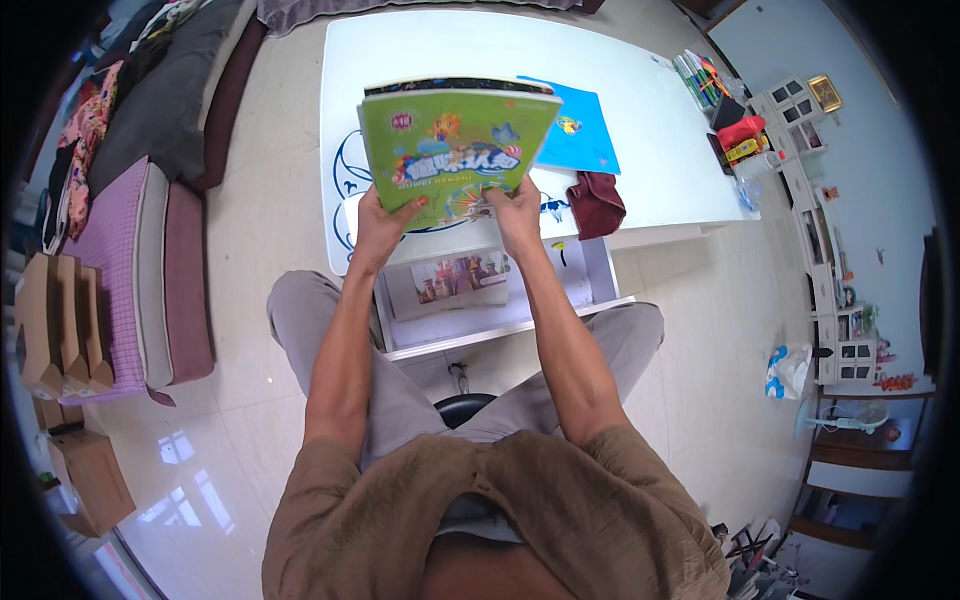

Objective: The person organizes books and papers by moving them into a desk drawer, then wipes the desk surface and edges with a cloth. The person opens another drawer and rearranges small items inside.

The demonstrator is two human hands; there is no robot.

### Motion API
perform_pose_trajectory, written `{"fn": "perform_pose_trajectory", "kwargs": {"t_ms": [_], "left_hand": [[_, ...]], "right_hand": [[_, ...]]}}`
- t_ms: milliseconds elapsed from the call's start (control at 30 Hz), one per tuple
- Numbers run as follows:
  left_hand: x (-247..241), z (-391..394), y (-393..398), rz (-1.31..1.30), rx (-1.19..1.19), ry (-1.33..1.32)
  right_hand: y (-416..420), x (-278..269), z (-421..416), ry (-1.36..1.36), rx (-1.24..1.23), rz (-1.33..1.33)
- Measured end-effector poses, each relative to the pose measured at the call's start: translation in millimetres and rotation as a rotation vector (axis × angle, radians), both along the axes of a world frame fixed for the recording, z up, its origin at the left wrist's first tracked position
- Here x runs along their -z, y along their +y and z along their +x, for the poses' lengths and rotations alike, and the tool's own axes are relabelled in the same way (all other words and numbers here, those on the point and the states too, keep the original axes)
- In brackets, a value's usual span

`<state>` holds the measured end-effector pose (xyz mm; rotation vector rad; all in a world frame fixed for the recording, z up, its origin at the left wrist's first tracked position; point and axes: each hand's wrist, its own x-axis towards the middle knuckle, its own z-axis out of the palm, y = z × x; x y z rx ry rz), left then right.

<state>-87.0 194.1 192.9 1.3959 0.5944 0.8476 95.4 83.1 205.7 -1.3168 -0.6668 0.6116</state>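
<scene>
A stack of books with a green illustrated children's book [450, 142] in front is held upright over the near part of the white table [480, 45]. My left hand [384, 229] grips its lower left corner, thumb on the cover. The lower right side is in my right hand [517, 214], thumb also on the front. Behind the stack, a blue book or folder [581, 131] lies on the tabletop. A dark red folded cloth [598, 204] rests at the table's edge, right of my right hand. Below my hands, a pulled-out drawer [540, 300] holds a picture-covered box or book [459, 281].
Markers [694, 79], a red item [741, 132] and a plastic bottle [761, 163] crowd the table's right end. A sofa with a checked cover [112, 217] stands left, bearing cardboard pieces [56, 322]. A small yellow-headed tool [559, 251] lies in the drawer. A fan [862, 416] stands far right.
</scene>
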Motion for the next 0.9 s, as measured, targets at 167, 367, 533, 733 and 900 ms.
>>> {"fn": "perform_pose_trajectory", "kwargs": {"t_ms": [167,367,533,733,900], "left_hand": [[-14,-10,-5,0.139,0.019,0.03],[15,0,1,-0.074,0.041,0.008],[1,-8,-9,0.021,0.011,0.145],[-33,-31,-33,-0.101,-0.056,-0.216],[-33,-34,-55,-0.263,-0.159,-0.582]], "right_hand": [[-7,6,-1,-0.193,0.011,0.094],[-5,40,-7,-0.027,0.069,0.06],[-13,32,-2,-0.045,-0.003,0.011],[-34,-18,-6,-0.3,-0.066,-0.062],[-57,-70,-17,-0.448,0.086,-0.249]]}}
